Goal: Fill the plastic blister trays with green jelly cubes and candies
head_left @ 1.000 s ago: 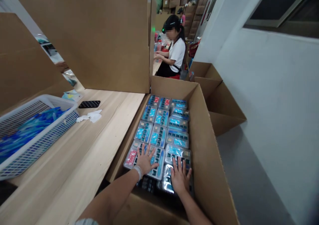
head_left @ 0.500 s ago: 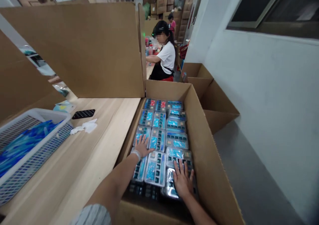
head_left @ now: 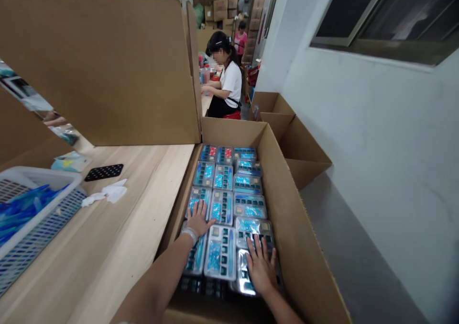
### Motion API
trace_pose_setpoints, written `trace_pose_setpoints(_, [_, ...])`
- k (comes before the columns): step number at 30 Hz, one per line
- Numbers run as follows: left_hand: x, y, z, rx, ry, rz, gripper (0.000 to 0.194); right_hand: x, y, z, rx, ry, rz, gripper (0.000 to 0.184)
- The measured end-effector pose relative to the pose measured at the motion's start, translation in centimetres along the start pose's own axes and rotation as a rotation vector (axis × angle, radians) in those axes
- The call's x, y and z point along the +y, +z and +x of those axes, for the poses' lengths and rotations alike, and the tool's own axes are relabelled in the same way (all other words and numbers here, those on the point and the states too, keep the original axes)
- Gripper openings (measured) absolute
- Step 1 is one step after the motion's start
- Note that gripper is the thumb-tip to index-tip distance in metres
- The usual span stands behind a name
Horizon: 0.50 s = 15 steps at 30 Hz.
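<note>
A large open cardboard box (head_left: 287, 204) beside the table holds several clear plastic packs (head_left: 223, 204) with blue and red contents, laid in rows. My left hand (head_left: 198, 218) lies flat with fingers spread on a pack in the left row, a band on its wrist. My right hand (head_left: 261, 266) rests flat, fingers apart, on the nearest pack of the right row. Neither hand grips anything.
A wooden table (head_left: 118, 233) at left carries a white basket (head_left: 32, 218) of blue items, a black perforated tray (head_left: 104, 172) and crumpled white paper (head_left: 107, 193). Cardboard dividers (head_left: 107, 70) stand behind. A seated person (head_left: 225, 82) works farther back. Another open box (head_left: 290, 137) sits by the wall.
My left hand has slid forward from the nearest left pack to one farther up the row. My right hand has stayed on the near right pack. The view has shifted slightly.
</note>
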<state>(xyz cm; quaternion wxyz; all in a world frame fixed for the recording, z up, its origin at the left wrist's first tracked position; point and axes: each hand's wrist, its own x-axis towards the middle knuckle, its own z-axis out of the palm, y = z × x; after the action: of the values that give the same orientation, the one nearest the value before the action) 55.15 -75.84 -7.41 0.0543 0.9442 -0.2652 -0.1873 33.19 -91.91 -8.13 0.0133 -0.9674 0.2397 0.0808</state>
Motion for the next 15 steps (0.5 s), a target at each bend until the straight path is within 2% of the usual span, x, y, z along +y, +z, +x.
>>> trace_pose_setpoints(3, [0.2, -1.0, 0.2, 0.022, -0.008, -0.006, 0.073, 0.0, -0.1, -0.2, 0.031, -0.016, 0.007, 0.045])
trace_pose_setpoints(6, [0.6, -2.8, -2.3, 0.106, 0.015, -0.069, 0.071, -0.1, -0.3, -0.5, 0.059, -0.016, 0.006, 0.044])
trace_pose_setpoints(9, [0.8, -3.6, -8.5, 0.13, 0.182, -0.292, 0.068, -0.1, -0.5, -0.5, 0.069, -0.039, 0.011, 0.045])
trace_pose_setpoints(10, [0.9, -3.4, -11.1, 0.086, 0.235, -0.422, 0.067, -0.1, -0.6, -0.5, 0.074, -0.052, 0.014, 0.045])
trace_pose_setpoints(11, [1.0, -2.8, -13.6, -0.01, 0.262, -0.583, 0.061, 0.0, -0.6, -0.4, 0.079, -0.064, 0.017, 0.045])
trace_pose_setpoints(12, [1.1, -2.0, -15.9, -0.095, 0.188, -0.77, 0.053, 0.1, -0.7, -0.3, 0.085, -0.073, 0.018, 0.045])
trace_pose_setpoints(13, [1.2, -1.1, -17.7, -0.116, 0.011, -0.93, 0.049, 0.3, -0.7, -0.3, 0.092, -0.08, 0.017, 0.045])
trace_pose_setpoints(15, [1.6, 0.8, -19.9, -0.134, -0.15, -1.03, 0.043, 0.6, -0.7, -0.2, 0.105, -0.101, 0.014, 0.045])
